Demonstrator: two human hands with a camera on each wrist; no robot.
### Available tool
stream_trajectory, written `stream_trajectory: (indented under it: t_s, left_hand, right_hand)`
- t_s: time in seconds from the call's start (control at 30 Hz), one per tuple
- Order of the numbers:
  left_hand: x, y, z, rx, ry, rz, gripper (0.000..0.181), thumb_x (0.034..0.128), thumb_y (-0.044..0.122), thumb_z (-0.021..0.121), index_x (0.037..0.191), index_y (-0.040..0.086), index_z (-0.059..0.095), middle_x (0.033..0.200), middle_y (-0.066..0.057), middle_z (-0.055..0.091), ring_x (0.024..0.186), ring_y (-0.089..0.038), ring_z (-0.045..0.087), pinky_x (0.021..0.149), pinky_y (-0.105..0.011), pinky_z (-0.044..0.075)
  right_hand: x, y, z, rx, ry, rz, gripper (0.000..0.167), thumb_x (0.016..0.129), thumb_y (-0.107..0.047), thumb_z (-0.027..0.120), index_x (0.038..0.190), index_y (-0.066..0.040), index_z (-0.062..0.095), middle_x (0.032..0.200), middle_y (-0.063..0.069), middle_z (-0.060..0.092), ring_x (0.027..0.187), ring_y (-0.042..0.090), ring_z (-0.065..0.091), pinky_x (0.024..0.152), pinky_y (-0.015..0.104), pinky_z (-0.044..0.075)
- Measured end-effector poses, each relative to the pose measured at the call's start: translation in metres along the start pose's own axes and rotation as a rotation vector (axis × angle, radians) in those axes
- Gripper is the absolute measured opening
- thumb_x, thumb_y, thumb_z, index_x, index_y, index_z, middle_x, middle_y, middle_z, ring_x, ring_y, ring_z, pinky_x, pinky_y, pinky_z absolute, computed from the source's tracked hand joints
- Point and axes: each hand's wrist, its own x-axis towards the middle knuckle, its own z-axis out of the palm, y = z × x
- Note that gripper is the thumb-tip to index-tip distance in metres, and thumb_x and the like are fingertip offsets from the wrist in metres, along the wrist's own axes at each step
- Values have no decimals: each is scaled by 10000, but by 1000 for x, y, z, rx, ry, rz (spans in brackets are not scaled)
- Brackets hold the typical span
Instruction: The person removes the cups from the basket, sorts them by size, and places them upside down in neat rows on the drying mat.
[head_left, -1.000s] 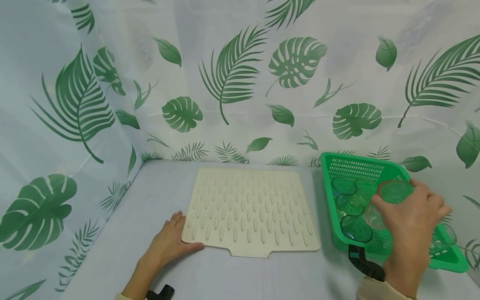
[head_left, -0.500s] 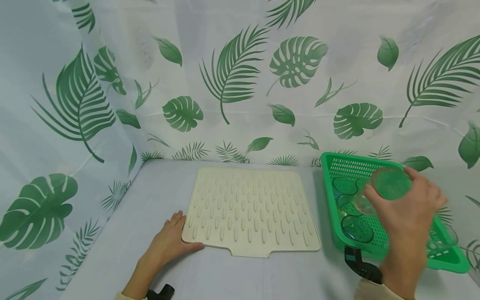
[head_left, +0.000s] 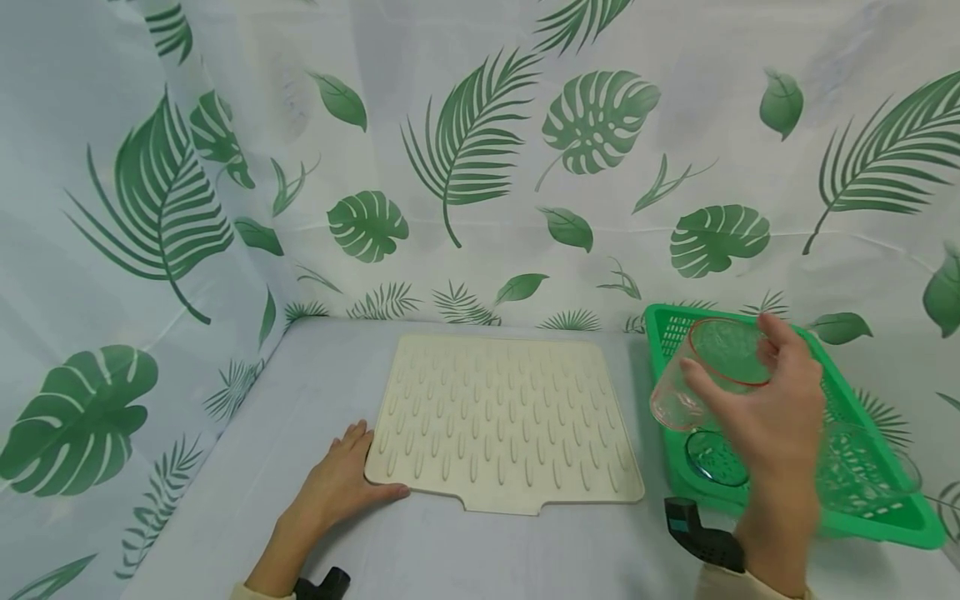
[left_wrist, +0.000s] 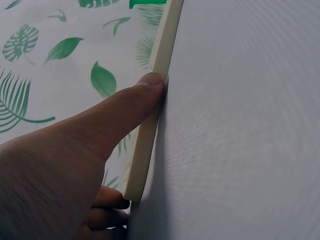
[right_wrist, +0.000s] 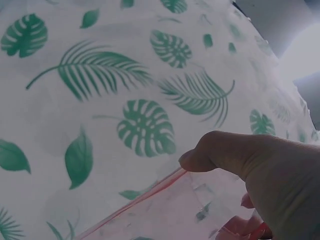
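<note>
My right hand (head_left: 783, 417) grips a clear drinking glass with a red rim (head_left: 675, 400) between thumb and fingers. The glass tilts, its base toward the left, over the left side of the green basket (head_left: 926, 533). In the right wrist view the thumb (right_wrist: 200, 155) lies at the red rim of the glass (right_wrist: 170, 210). My left hand (head_left: 341, 479) rests at the near left corner of a cream ridged mat (head_left: 502, 408). Its thumb (left_wrist: 135, 102) touches the mat's front edge and the fingers lie along the left side.
Inside the basket a glass with a dark blue rim (head_left: 717, 460) and a clear glass (head_left: 862, 471) are visible; the held glass and hand hide other contents. A leaf-patterned sheet (head_left: 480, 167) hangs behind the white-covered table (head_left: 330, 367).
My right hand has lifted the red-rimmed glass up and carried it left, from inside the basket to its left side. The left hand and mat have stayed put.
</note>
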Motion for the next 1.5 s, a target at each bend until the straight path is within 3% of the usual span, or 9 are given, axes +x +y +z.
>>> stream_trajectory:
  t_s: [0.1, 0.23, 0.33, 0.57, 0.8, 1.03, 1.27, 1.5]
  left_hand:
    - [-1, 0, 0, -1, -3, -6, 1120, 679, 704, 789, 1466, -20, 456, 1549, -303, 383, 1470, -456, 337, 1187, -599, 318]
    - [-1, 0, 0, -5, -5, -13, 1118, 676, 697, 797, 1464, -21, 458, 1550, -303, 381, 1469, -457, 337, 1186, -599, 321]
    - [0, 0, 0, -6, -8, -15, 1118, 675, 695, 799, 1465, -20, 457, 1551, -303, 381, 1469, -457, 337, 1185, -600, 322]
    - [0, 0, -2, -5, -10, -17, 1109, 678, 692, 799, 1457, -23, 467, 1545, -304, 390, 1460, -461, 352, 1166, -610, 344]
    - [1, 2, -5, -8, -11, -19, 1092, 690, 677, 800, 1461, -21, 465, 1540, -303, 398, 1442, -473, 375, 1139, -631, 366]
    - [7, 11, -9, -30, -22, -16, 1130, 755, 680, 748, 1511, -64, 362, 1580, -283, 345, 1464, -444, 352, 1182, -596, 326]
    - [19, 33, -26, -107, -49, 16, 1119, 792, 686, 710, 1557, -17, 294, 1644, -187, 269, 1505, -411, 289, 1210, -579, 290]
    - [28, 65, -48, -249, -60, 110, 1102, 801, 759, 637, 1596, 105, 245, 1675, -34, 225, 1548, -250, 248, 1236, -513, 286]
  right_hand:
    - [-2, -5, 8, 11, -53, -45, 851, 774, -207, 835, 1522, -204, 428, 1525, -7, 482, 1335, 286, 514, 899, 75, 342]
    - [-4, -9, 20, 25, -114, -133, 878, 752, -162, 850, 1519, -123, 423, 1518, 101, 479, 1323, 363, 514, 966, 270, 454]
    - [-5, -10, 29, 53, -142, -200, 874, 730, -131, 857, 1496, -70, 442, 1486, 156, 497, 1292, 403, 519, 961, 413, 467]
    - [-8, -13, 42, 112, -188, -312, 804, 728, -120, 857, 1440, -24, 496, 1419, 149, 554, 1228, 389, 551, 886, 63, 340]
    - [-12, -16, 50, 114, -281, -351, 845, 753, -123, 851, 1485, -33, 436, 1418, 153, 529, 1236, 374, 532, 938, 144, 402]
    - [-16, -19, 58, 146, -327, -403, 902, 747, -110, 856, 1518, -55, 391, 1421, 148, 530, 1230, 347, 530, 931, 42, 338]
    - [-21, -22, 64, 136, -369, -447, 915, 743, -112, 869, 1518, -59, 385, 1409, 149, 547, 1239, 349, 545, 992, 135, 407]
    - [-26, -25, 72, 144, -430, -487, 963, 721, -140, 897, 1524, -54, 371, 1394, 131, 560, 1253, 315, 546, 1018, 42, 357]
